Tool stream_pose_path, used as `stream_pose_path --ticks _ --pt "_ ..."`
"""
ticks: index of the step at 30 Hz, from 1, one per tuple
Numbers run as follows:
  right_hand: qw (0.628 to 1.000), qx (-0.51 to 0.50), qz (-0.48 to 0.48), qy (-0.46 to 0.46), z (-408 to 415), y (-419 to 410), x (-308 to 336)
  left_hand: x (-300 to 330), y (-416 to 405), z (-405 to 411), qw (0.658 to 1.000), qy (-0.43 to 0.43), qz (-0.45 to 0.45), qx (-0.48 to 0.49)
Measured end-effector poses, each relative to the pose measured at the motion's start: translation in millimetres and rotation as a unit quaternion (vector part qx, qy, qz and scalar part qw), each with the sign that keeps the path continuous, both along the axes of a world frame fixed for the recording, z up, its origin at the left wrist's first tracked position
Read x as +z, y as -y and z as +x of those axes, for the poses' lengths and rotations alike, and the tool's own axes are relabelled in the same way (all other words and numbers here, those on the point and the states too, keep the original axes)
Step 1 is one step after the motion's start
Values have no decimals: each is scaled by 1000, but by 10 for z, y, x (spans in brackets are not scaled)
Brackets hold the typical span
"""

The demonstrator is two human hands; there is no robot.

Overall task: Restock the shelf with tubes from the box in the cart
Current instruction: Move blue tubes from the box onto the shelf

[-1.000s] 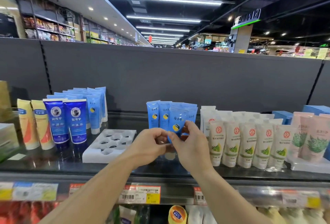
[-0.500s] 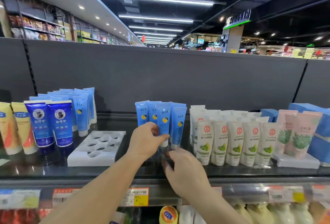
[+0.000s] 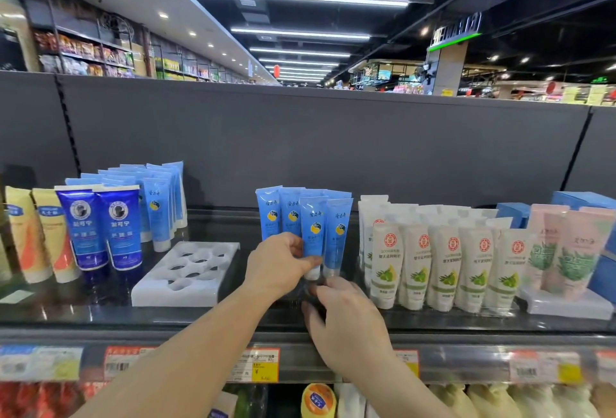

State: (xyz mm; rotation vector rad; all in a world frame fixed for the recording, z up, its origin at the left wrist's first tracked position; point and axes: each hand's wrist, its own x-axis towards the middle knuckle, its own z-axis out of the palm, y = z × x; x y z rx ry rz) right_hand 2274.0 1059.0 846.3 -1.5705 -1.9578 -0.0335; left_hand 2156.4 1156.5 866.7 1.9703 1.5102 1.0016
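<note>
Supermarket aisle, grey back panel; glossy black shelf (image 3: 100, 314) at chest height; white moulded plastic tray (image 3: 186, 276) with round sockets, left; my left hand (image 3: 278, 266) pinches the upright light-blue soft plastic tube (image 3: 313, 234), long axis vertical, cap down; my right hand (image 3: 346, 321) just below, fingers loosely curled, holding nothing I can see.

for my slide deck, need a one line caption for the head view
Left hand pinches a light blue tube standing on the shelf; right hand rests nearby.
</note>
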Motion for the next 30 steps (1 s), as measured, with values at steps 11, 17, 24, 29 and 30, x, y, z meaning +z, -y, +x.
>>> stream_pose_path --ticks 11,17,24,29,30 --pt "1000 4 1 -6 8 8 -11 13 23 2 1000 -16 -12 14" --pt "1000 9 0 -22 43 -28 -2 73 115 -35 999 -13 -7 36" --pt "998 49 -19 -34 -11 -78 75 107 480 -285 998 -21 16 59" --pt "996 70 -16 -50 -338 -59 124 87 786 -711 992 -69 60 82" --pt "996 70 -13 -49 -434 -45 133 94 850 -829 991 -72 73 92"
